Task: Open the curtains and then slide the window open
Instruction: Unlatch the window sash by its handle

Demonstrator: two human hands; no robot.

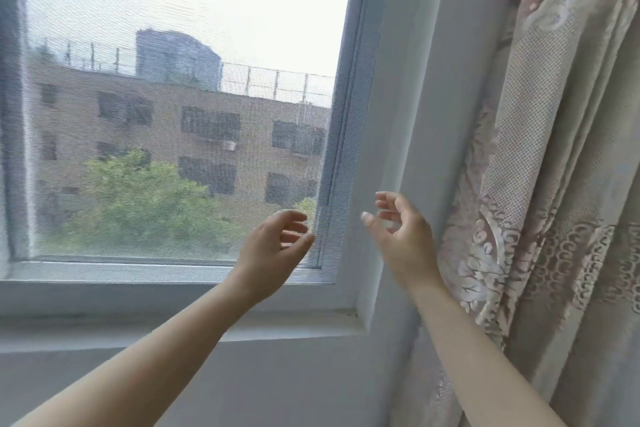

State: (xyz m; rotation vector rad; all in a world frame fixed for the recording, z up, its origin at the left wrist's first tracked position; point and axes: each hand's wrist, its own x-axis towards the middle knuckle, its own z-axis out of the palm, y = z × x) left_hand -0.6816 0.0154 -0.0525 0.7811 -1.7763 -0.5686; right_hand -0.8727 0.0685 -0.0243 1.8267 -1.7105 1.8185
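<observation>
The window (180, 114) fills the left and middle of the head view, with a grey mesh screen across it and a pale frame (349, 184) along its right side. The patterned pink and cream curtain (540, 184) hangs bunched at the far right, clear of the glass. My left hand (277, 246) is raised in front of the window's lower right corner, fingers loosely curled, fingertips close to the frame's edge and holding nothing. My right hand (401, 236) hovers just right of the frame, before the wall strip, fingers relaxed and empty.
A pale windowsill (138, 326) runs below the window, with a plain wall (277, 392) under it. A vertical mullion (17, 114) stands at the far left. Outside are a brick building and green trees.
</observation>
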